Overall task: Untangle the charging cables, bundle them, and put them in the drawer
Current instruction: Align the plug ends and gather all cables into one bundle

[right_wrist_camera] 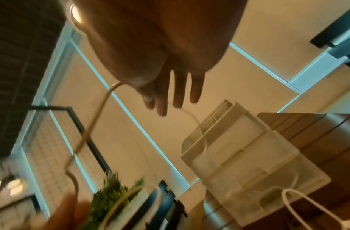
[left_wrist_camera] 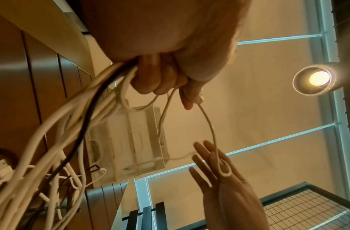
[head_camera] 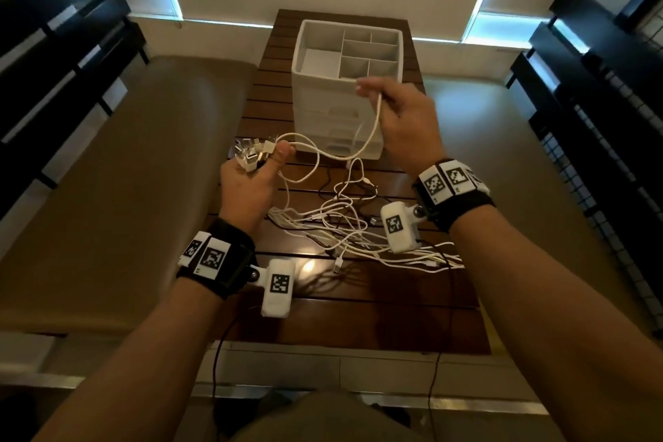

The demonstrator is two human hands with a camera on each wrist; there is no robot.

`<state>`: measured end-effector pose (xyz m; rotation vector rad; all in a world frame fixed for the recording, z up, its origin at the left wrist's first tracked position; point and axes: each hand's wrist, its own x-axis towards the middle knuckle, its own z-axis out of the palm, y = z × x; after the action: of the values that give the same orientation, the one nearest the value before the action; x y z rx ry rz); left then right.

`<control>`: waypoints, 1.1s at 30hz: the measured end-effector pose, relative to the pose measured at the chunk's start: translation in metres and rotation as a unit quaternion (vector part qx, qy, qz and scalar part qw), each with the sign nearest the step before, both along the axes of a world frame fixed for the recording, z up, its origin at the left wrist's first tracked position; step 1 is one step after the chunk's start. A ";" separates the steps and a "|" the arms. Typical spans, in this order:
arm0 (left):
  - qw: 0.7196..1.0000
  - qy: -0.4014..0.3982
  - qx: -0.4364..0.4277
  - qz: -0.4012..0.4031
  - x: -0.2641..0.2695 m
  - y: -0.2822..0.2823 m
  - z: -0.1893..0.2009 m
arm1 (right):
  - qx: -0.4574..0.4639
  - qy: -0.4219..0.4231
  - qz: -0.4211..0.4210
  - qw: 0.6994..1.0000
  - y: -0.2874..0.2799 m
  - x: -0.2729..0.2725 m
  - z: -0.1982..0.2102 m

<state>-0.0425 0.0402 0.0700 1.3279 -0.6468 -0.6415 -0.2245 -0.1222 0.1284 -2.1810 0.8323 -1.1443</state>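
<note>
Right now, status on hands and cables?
Left hand grips bunched plug ends. Right hand pinches one white cable, drawing it up. Tangle on slatted wooden table; white drawer organiser shut.

Mostly white cables (head_camera: 358, 226), one black, silver USB plugs (head_camera: 251, 154); white drawer organiser (head_camera: 323, 108); dark brown slatted table (head_camera: 358, 298); b/w, prob. checkered, wrist tags (head_camera: 445, 181).

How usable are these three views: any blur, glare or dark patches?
Head view: dim, sharp enough, lamp glare on the table near the cables. Left wrist: lamp flares, the left hand stays readable. Right wrist: motion-blurred, the right hand a dark backlit silhouette.
</note>
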 end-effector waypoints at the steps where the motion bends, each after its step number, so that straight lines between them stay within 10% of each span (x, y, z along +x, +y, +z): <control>1: 1.000 0.005 0.002 0.006 0.001 0.001 0.000 | -0.009 -0.014 -0.042 0.999 -0.003 -0.002 0.002; 8: 0.996 0.087 -0.022 -0.006 0.004 0.012 0.011 | 0.052 0.366 -0.175 0.913 -0.004 -0.039 -0.027; 15: 0.974 0.221 -0.033 0.047 0.024 0.023 0.019 | 0.008 0.391 -0.385 0.836 0.007 -0.085 -0.058; 20: 0.969 0.239 -0.048 0.035 0.030 0.027 0.015 | 0.189 0.547 -0.263 0.772 0.015 -0.105 -0.064; 22: 0.972 0.231 -0.046 0.009 0.025 0.027 0.017 | 0.164 0.537 -0.239 0.792 0.018 -0.095 -0.055; 26: 0.976 0.205 -0.047 -0.058 0.013 0.024 0.031 | 0.055 0.293 -0.039 0.954 0.045 -0.038 -0.024; 29: 0.973 0.187 -0.055 -0.121 0.004 0.018 0.041 | 0.001 0.271 0.173 0.947 0.089 0.022 -0.017; 33: 0.971 0.194 -0.064 -0.126 0.006 0.023 0.051 | -0.056 0.335 0.212 0.916 0.096 0.054 -0.036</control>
<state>-0.0365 0.0636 0.1205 0.9697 -0.5286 -1.0201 -0.1708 -0.0261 0.0926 -2.7125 0.4985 -0.2201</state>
